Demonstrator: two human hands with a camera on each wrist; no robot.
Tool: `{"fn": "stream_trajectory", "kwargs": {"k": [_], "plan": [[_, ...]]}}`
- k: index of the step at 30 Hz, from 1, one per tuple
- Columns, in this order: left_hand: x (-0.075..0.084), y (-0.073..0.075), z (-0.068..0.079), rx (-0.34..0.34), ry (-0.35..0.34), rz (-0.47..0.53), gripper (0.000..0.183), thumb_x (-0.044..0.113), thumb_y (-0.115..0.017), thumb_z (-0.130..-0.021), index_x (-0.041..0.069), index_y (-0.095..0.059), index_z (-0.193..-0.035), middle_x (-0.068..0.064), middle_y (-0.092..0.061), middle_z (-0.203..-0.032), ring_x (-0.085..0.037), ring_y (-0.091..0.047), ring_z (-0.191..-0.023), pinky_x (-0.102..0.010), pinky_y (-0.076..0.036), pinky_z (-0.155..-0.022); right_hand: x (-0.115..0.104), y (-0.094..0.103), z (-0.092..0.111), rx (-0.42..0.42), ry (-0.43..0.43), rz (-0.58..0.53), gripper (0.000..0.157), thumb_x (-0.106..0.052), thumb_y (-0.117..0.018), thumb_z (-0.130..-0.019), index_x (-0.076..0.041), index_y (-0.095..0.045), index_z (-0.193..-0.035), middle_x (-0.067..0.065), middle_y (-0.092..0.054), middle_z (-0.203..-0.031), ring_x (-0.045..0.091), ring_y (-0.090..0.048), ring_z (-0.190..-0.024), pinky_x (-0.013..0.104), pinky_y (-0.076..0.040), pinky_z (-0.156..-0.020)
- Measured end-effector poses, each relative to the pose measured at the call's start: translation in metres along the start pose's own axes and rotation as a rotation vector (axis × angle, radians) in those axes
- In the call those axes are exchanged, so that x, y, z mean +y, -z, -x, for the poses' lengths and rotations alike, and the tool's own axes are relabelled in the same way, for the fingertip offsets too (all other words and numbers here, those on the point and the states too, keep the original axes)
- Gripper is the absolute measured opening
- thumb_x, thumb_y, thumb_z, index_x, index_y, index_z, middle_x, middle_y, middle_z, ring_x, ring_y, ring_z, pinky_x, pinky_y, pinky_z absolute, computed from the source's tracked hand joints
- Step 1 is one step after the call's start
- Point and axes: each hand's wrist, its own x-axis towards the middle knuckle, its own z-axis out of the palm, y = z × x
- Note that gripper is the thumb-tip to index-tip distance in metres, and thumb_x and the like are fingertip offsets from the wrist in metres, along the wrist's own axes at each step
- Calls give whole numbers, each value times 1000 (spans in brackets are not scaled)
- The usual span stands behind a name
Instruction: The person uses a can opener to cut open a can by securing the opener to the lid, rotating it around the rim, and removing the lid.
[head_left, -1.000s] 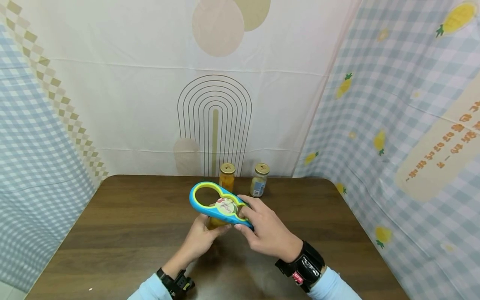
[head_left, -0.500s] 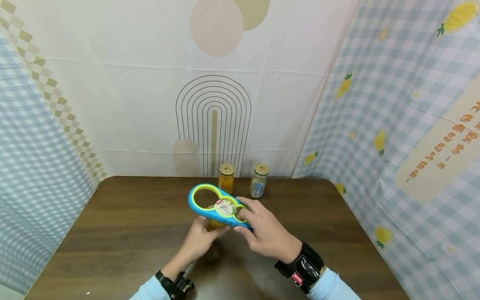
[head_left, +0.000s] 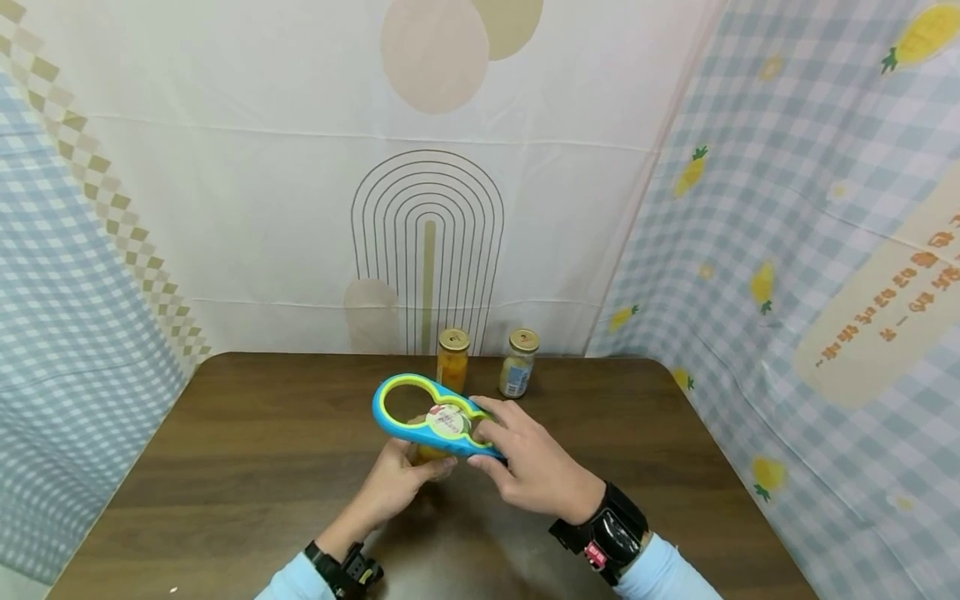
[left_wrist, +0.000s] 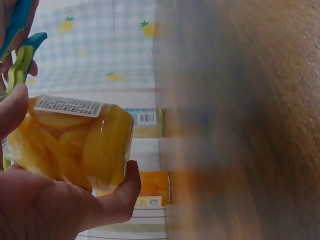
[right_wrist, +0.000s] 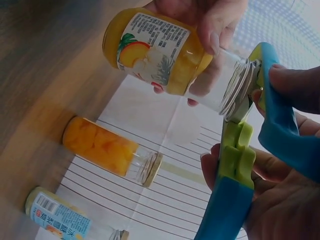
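A glass jar of yellow fruit pieces [left_wrist: 70,145] with a peach on its label is gripped by my left hand [head_left: 397,482], its fingers and thumb wrapped round the glass. Over the jar's lid sits a blue and lime-green jar opener [head_left: 423,433]; a printed round lid top [head_left: 448,420] shows through its middle opening. My right hand [head_left: 534,465] holds the opener's right end, with fingers curled through and around it. In the right wrist view the opener's green toothed inner edge [right_wrist: 237,140] lies against the rim of the lid. The jar is held above the table.
Two more jars with gold lids stand upright near the back edge of the brown wooden table [head_left: 247,467]: one of orange fruit [head_left: 452,367], and to its right a paler one with a blue label [head_left: 516,375]. Cloth hangings [head_left: 262,217] enclose the table behind and at both sides.
The opener and the held jar have shifted slightly left and toward me, the opener's left end most. Both hands keep their grips. The two standing jars stay put.
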Motion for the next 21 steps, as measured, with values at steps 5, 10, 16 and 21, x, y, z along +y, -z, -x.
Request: {"fn": "stream_trajectory", "kwargs": {"k": [5,10,16,21], "plan": [[0,3,1,-2,-6,-64,60,21,-81,-96,16,-56,-150,-9,-63,-151,-29,-57,-140,-59,-45,-120,4,1,0,-21,15,-18,11,-30,-70,-105,-22,-63,-107,6,-50,-163,20,-55,-138,38,-55,-97],[1,8,1,-85,17,-38,68,25,-80,-97,15,-50,-157,-11,-58,-156,-31,-56,-142,-63,-41,-122,7,5,1,-26,52,-15,10,-29,-70,-105,-22,-63,-108,5,-49,-164,20,-55,-138,38,-55,-96],[2,13,3,-171,12,-52,73,27,-77,-100,12,-43,-163,-17,-47,-166,-35,-53,-145,-63,-41,-122,10,9,4,-30,85,-15,11,-29,-70,-105,-23,-62,-108,6,-51,-163,20,-56,-136,36,-55,-94],[3,13,4,-205,-7,-63,73,28,-75,-102,10,-41,-163,-20,-49,-164,-37,-54,-144,-56,-51,-115,10,11,6,-33,86,-15,11,-28,-72,-103,-23,-64,-108,4,-51,-163,20,-56,-138,37,-56,-94]]}}
